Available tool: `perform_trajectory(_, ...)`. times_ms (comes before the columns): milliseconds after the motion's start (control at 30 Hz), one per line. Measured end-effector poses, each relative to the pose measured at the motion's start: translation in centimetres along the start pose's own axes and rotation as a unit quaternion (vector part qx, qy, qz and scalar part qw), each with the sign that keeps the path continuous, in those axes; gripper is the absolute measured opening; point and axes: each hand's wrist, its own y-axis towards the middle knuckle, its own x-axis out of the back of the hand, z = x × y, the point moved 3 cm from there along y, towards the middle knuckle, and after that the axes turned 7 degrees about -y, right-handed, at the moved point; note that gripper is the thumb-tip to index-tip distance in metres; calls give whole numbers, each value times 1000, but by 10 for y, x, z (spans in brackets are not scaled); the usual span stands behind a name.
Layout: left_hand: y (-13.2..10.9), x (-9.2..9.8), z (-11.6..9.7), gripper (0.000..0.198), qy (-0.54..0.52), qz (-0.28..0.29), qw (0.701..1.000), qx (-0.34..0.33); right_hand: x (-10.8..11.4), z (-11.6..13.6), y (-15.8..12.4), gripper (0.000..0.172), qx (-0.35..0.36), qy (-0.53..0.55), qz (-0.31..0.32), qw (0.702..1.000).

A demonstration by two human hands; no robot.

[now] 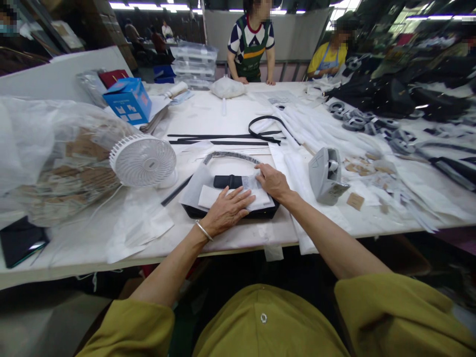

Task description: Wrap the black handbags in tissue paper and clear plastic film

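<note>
Black bag (192, 212) right of white fan (145, 161), long axis running sideways from fan. Left hand (231, 209), nearer fan, flat on white padding (208, 196), fingers slightly spread. Right hand (275, 182) curled at wrapped handle's (231, 155) end farther from fan; cannot tell whether it pinches.

The person's two hands (227, 210), one black bag (262, 213)
Also one white fan (145, 162), one blue box (128, 101), one bracelet (203, 230), one wrapped handle (231, 154).

A factory workshop — strip lights (145, 6) hang over a long white worktable (238, 237) piled with black bags (394, 96), and aproned people (235, 45) stand or sit around it — with others (166, 29) busy farther back.
</note>
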Motion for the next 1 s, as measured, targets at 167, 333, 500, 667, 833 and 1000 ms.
perform_trajectory(167, 0, 0, -1, 43, -11, 7, 1000, -5, 43, 16, -19, 28, 44, 50, -85, 994)
perform_trajectory(333, -1, 0, -2, 49, -37, -12, 999, 13, 46, 33, -66, 15, 161, 183, -4, 970)
perform_trajectory(500, -5, 0, -4, 41, -54, -11, 998, -17, 25, 26, -86, 13, 143, 226, -37, 963)
perform_trajectory(667, -7, -1, -4, 35, -58, -29, 997, -37, 47, 26, -108, 20, 173, 215, -47, 960)
perform_trajectory(833, -7, -2, -5, 33, -68, -39, 996, -42, 62, 19, -181, 43, 296, 99, 45, 949)
perform_trajectory(1000, -7, -1, -3, 38, -68, -34, 996, -48, 35, 5, -211, 50, 279, 3, 43, 959)
